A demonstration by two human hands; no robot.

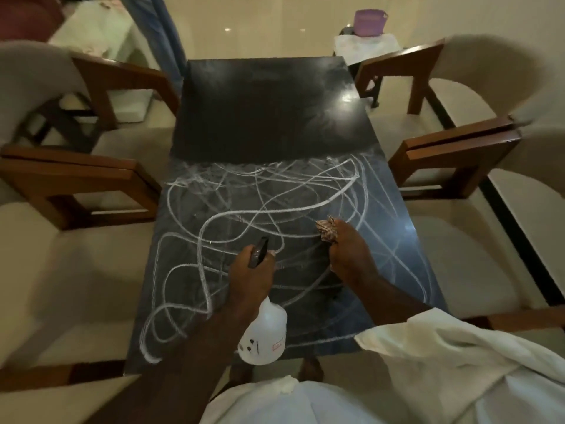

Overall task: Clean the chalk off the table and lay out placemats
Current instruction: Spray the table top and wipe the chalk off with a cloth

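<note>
A long black table [260, 117] runs away from me. White chalk scribbles [214, 215] cover its near half, while the far half looks dark with only faint smears. My left hand [250, 276] grips the black trigger head of a white spray bottle [264, 335], holding it above the near middle of the table. My right hand [348, 255] holds a bunched brown patterned cloth [327, 230] just above the chalked surface, to the right of the bottle.
Cream upholstered chairs with wooden arms stand along both sides: left [70, 191] and right [455, 160]. At the far right, a purple container [369, 22] sits on a small white-covered stand [363, 47]. A white-covered piece stands at far left [97, 29].
</note>
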